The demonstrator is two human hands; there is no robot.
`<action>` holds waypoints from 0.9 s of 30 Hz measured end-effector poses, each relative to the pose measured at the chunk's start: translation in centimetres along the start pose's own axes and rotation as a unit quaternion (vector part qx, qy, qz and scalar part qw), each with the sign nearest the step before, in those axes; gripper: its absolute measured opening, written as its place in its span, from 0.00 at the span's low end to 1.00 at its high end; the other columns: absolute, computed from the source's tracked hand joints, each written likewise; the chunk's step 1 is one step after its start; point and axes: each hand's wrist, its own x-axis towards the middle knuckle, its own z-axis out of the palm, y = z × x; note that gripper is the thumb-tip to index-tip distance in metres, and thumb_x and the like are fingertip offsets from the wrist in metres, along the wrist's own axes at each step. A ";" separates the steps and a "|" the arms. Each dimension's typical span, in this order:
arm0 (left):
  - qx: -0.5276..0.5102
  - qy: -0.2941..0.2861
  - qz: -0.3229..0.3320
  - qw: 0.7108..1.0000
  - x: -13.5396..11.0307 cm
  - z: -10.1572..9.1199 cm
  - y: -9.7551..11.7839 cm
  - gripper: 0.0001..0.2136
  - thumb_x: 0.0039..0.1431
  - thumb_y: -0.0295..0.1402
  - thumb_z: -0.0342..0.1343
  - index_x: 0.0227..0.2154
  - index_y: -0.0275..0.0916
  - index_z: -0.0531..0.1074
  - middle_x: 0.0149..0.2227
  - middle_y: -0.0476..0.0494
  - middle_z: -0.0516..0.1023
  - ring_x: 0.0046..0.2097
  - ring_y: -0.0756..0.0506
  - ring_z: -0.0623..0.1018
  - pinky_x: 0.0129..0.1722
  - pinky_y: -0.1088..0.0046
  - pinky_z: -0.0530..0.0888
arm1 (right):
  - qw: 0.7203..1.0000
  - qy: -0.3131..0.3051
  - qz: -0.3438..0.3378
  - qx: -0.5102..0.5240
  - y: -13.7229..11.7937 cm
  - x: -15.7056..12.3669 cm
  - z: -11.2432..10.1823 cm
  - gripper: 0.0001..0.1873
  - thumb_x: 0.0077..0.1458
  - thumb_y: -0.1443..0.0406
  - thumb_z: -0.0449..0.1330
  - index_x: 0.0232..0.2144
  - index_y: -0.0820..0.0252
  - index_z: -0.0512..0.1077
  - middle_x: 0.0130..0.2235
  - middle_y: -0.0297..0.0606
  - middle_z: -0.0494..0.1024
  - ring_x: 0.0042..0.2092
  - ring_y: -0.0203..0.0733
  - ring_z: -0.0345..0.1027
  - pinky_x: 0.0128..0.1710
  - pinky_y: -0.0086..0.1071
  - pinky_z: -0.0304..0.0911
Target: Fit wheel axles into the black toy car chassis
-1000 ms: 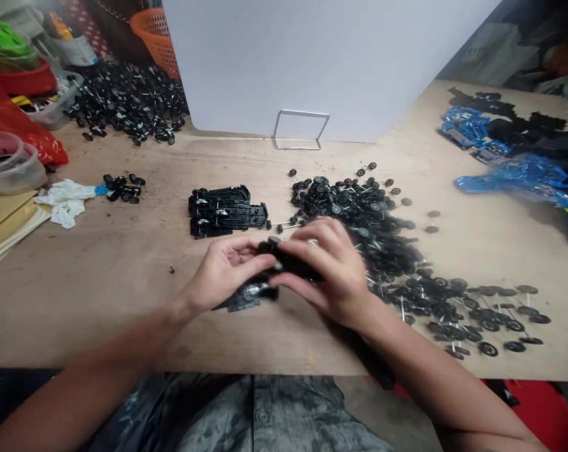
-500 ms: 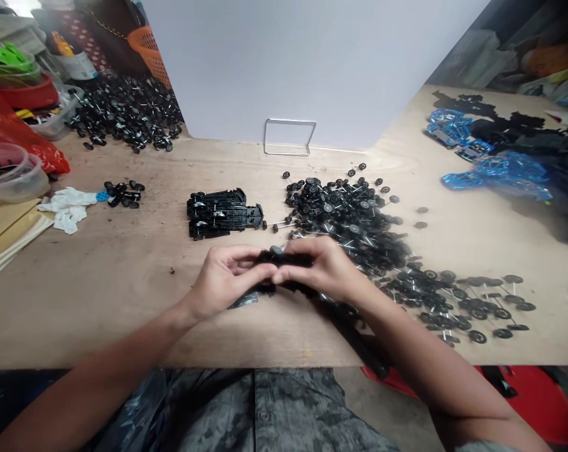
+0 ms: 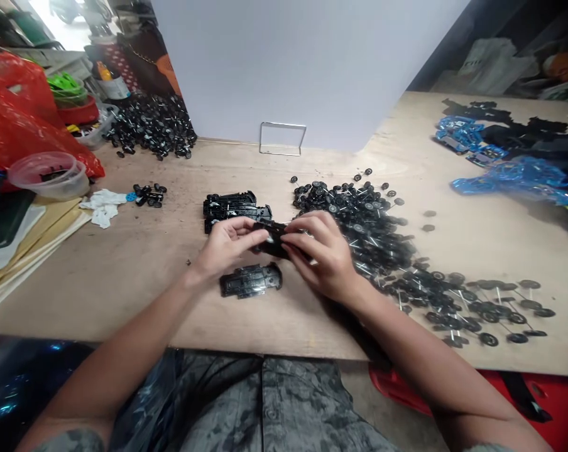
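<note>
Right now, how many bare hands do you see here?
2: the left hand on the left side of the black part, the right hand on its right side. No other hand shows.

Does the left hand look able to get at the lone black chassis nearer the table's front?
Probably yes: nothing lies over the black chassis, close by the left hand. That hand grips a black part, though, so it would likely have to let go first.

Blk pc. (image 3: 275, 246) partly hidden by hands (image 3: 325, 254)

One held black part (image 3: 274, 247), one wire stand (image 3: 280, 154); wheels (image 3: 358, 228) uncountable.
</note>
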 end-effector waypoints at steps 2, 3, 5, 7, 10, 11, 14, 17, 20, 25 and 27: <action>0.023 0.090 0.075 0.993 0.9 -1.5 0.2 0.14 0.52 0.38 0.70 0.38 0.35 0.77 0.34 0.45 0.82 0.31 0.51 0.79 0.31 0.78 0.75 | 1.000 -0.001 0.008 0.024 -0.1 -0.2 0.2 0.08 0.62 0.67 0.62 0.44 0.60 0.74 0.44 0.45 0.77 0.47 0.48 0.67 0.47 0.45 0.67; 0.033 0.139 0.111 0.983 1.4 -2.4 0.2 0.16 0.52 0.38 0.69 0.41 0.36 0.76 0.33 0.45 0.81 0.31 0.51 0.78 0.31 0.78 0.74 | 0.999 -0.026 0.010 0.047 -0.2 -0.3 0.4 0.08 0.62 0.65 0.62 0.44 0.60 0.74 0.43 0.44 0.77 0.47 0.47 0.67 0.47 0.44 0.67; 0.068 0.218 0.166 0.959 2.5 -4.4 -0.1 0.19 0.52 0.38 0.68 0.45 0.37 0.74 0.31 0.47 0.81 0.31 0.50 0.78 0.32 0.76 0.74 | 0.989 -0.126 0.007 0.082 -0.6 -0.6 0.9 0.11 0.63 0.62 0.62 0.46 0.60 0.75 0.43 0.43 0.78 0.48 0.47 0.67 0.49 0.44 0.67; 0.140 0.259 0.185 0.938 3.3 -6.3 -0.6 0.19 0.52 0.38 0.67 0.45 0.36 0.73 0.30 0.47 0.79 0.32 0.48 0.78 0.34 0.74 0.74 | 0.968 -0.238 0.003 0.074 -1.3 -0.9 1.4 0.18 0.63 0.57 0.63 0.50 0.63 0.74 0.45 0.45 0.78 0.50 0.50 0.66 0.54 0.50 0.63; 0.303 0.301 0.192 0.883 3.8 -7.9 -1.0 0.14 0.53 0.38 0.66 0.39 0.36 0.75 0.33 0.43 0.79 0.35 0.45 0.77 0.40 0.67 0.75 | 0.944 -0.329 0.012 0.026 -2.2 -1.2 1.9 0.25 0.61 0.54 0.63 0.54 0.66 0.72 0.46 0.48 0.76 0.49 0.52 0.65 0.57 0.57 0.58; 0.359 0.313 0.206 0.855 3.7 -7.9 -0.9 0.13 0.52 0.38 0.66 0.38 0.36 0.76 0.36 0.41 0.79 0.39 0.44 0.77 0.44 0.64 0.74 | 0.940 -0.341 0.016 0.019 -2.3 -1.2 1.9 0.25 0.61 0.54 0.63 0.53 0.67 0.73 0.44 0.48 0.76 0.47 0.52 0.65 0.57 0.58 0.57; 0.436 0.313 0.274 0.798 2.6 -6.3 -0.1 0.13 0.54 0.37 0.65 0.41 0.38 0.77 0.43 0.39 0.79 0.47 0.40 0.75 0.53 0.59 0.71 | 0.949 -0.313 0.018 0.008 -1.9 -0.9 1.7 0.25 0.59 0.53 0.63 0.51 0.66 0.74 0.42 0.47 0.75 0.45 0.50 0.65 0.57 0.57 0.56; 0.365 0.204 0.257 0.871 1.1 -3.6 0.8 0.13 0.60 0.40 0.62 0.44 0.38 0.77 0.44 0.40 0.79 0.46 0.42 0.78 0.48 0.64 0.74 | 0.981 -0.194 0.009 -0.007 -0.4 -0.7 1.3 0.25 0.60 0.53 0.61 0.52 0.65 0.72 0.44 0.47 0.76 0.46 0.49 0.65 0.56 0.56 0.58; 0.226 0.047 0.096 0.968 0.1 -1.7 1.0 0.19 0.59 0.47 0.62 0.45 0.37 0.76 0.41 0.39 0.82 0.40 0.43 0.82 0.38 0.69 0.77 | 0.994 -0.103 -0.004 -0.035 1.0 -0.7 0.8 0.23 0.61 0.55 0.61 0.53 0.64 0.71 0.45 0.48 0.76 0.47 0.51 0.65 0.53 0.56 0.59; 0.046 -0.057 -0.084 0.994 0.1 -1.2 0.0 0.28 0.54 0.48 0.66 0.50 0.32 0.70 0.22 0.46 0.77 0.21 0.47 0.77 0.20 0.77 0.70 | 0.993 -0.115 -0.013 -0.015 1.5 0.2 -0.2 0.23 0.61 0.57 0.63 0.55 0.60 0.70 0.44 0.49 0.75 0.46 0.51 0.68 0.46 0.52 0.66; 0.022 -0.056 -0.098 0.993 0.4 -1.3 -0.4 0.25 0.54 0.45 0.67 0.48 0.32 0.71 0.21 0.49 0.75 0.19 0.51 0.74 0.18 0.80 0.66 | 0.993 -0.110 0.006 0.036 1.0 2.2 -1.0 0.23 0.61 0.57 0.64 0.56 0.59 0.70 0.48 0.49 0.75 0.48 0.50 0.69 0.44 0.46 0.70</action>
